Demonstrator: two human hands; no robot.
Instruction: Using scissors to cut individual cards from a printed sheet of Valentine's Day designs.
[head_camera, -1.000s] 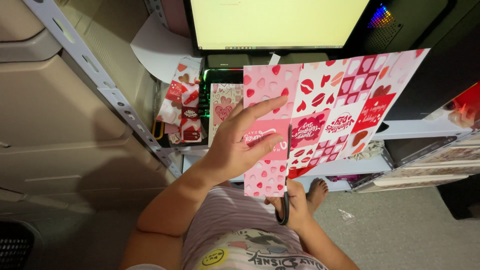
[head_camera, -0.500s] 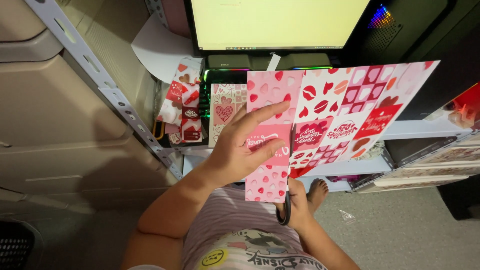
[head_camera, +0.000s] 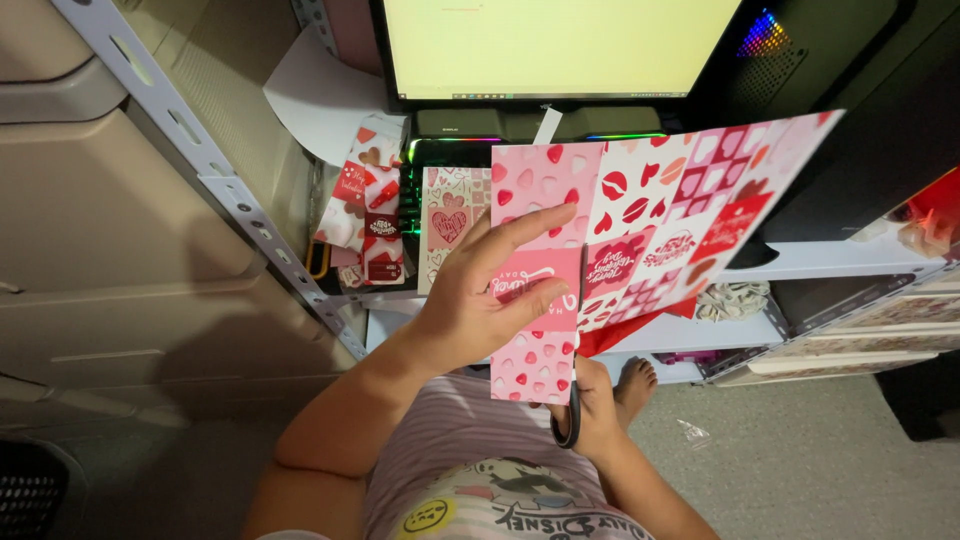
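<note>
L hand (head_camera: 480, 305) at frame centre, fingers spread flat over the front of a pink/red patterned sheet (head_camera: 640, 215), thumb behind it as far as I can tell, so the sheet is pinched at its lower left part. Sheet is held up in the air, tilted, stretching from centre to upper right of frame (hearts, lips, checker squares printed on it). R hand (head_camera: 590, 415) just below the sheet, lower centre, fingers closed through the handles of black scissors (head_camera: 570, 415); blades hidden behind the sheet, can't tell if cutting. A red scrap (head_camera: 625, 328) pokes out under the sheet's bottom edge. Behind: lit monitor (head_camera: 555, 45) at top, more patterned paper (head_camera: 445, 225) and red/white ribbon-like strips (head_camera: 365, 210) left of centre on a white desk (head_camera: 830, 262). Grey metal rail (head_camera: 215, 185) runs diagonally at upper left. Bare foot (head_camera: 635, 380) on grey floor right of R hand.
</note>
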